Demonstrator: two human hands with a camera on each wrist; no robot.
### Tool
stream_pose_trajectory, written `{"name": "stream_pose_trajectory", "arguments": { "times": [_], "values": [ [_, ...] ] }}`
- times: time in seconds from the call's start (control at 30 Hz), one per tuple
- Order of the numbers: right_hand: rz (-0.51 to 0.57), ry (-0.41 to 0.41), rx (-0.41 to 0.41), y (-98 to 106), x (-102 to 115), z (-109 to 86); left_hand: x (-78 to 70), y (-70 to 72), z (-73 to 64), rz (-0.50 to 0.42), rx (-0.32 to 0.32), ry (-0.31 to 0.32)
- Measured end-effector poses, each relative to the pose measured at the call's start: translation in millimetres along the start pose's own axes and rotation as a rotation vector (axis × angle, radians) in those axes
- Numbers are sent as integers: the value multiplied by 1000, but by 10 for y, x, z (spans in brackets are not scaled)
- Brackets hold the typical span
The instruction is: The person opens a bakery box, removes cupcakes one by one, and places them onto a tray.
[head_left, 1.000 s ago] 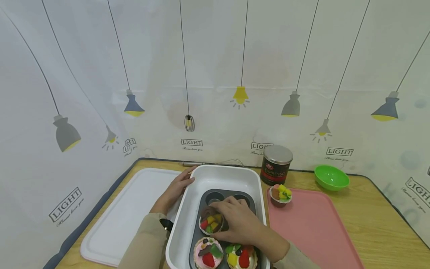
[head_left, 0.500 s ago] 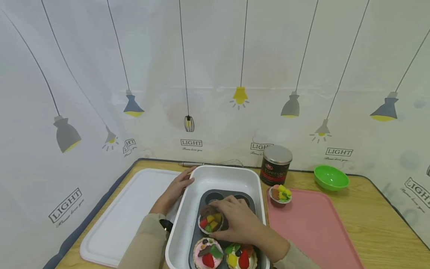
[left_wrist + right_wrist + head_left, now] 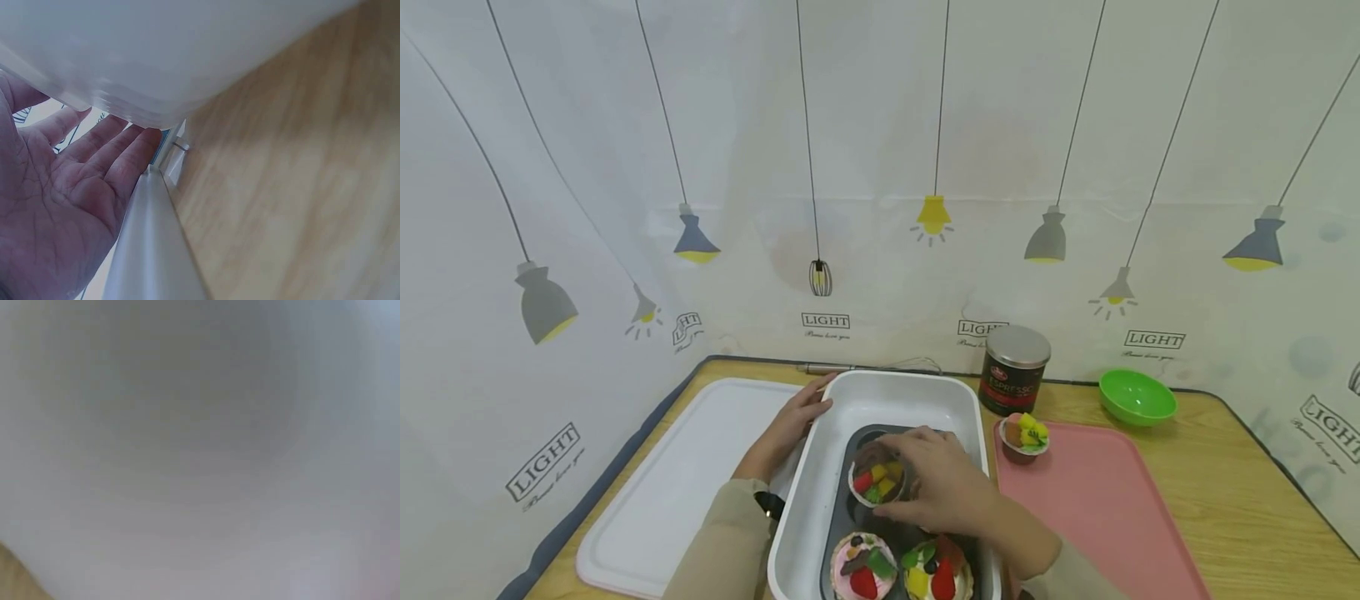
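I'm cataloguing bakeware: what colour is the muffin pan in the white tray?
Dark grey; the muffin pan shows best in the head view.

Blk tin (image 3: 1013, 377) says "ESPRESSO" & wall (image 3: 880, 133) rpts "LIGHT".

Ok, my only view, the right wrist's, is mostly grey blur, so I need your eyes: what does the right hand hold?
Observer: The right hand grips a brown cupcake topped with fruit pieces.
Operator: And the other?
Observer: The left hand is at the outer left wall of a white, rounded rectangular tub.
Operator: Anything to the right of that tub?
Observer: Yes, a flat pink tray bearing a cupcake with yellow topping.
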State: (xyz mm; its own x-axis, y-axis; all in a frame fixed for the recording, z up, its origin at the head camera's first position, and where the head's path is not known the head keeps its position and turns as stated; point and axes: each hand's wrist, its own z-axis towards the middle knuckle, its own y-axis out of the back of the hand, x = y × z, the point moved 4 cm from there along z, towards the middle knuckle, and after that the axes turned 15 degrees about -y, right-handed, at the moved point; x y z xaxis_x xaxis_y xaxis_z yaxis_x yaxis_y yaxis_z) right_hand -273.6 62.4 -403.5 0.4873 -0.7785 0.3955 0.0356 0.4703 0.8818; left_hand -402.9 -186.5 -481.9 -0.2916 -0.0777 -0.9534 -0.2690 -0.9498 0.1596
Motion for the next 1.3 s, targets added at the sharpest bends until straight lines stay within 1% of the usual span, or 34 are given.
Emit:
{"name": "stream_pose_trajectory", "arguments": {
  "times": [0.27, 0.37, 0.53, 0.77, 0.9, 1.1, 1.3],
  "values": [
    [5, 11, -100, 239, -74, -17, -11, -9, -11, 1, -11, -2],
    [9, -2, -105, 279, -116, -20, -17, -6, -11, 0, -8, -5],
    [43, -49, -97, 340, -206, -37, -28, -3, -14, 5, -3, 0],
    [-3, -86, -135, 471, -353, -59, -35, -16, -19, 2, -16, -4],
    [17, -94, -143, 579, -484, -97, -35, -29, -11, 0, -13, -8],
    [57, -112, -172, 707, -759, -174, -25, -28, -5, 1, -11, -2],
    [78, -161, -211, 817, -1053, -256, -21, -18, -18, 10, -9, -1]
  ]
}}
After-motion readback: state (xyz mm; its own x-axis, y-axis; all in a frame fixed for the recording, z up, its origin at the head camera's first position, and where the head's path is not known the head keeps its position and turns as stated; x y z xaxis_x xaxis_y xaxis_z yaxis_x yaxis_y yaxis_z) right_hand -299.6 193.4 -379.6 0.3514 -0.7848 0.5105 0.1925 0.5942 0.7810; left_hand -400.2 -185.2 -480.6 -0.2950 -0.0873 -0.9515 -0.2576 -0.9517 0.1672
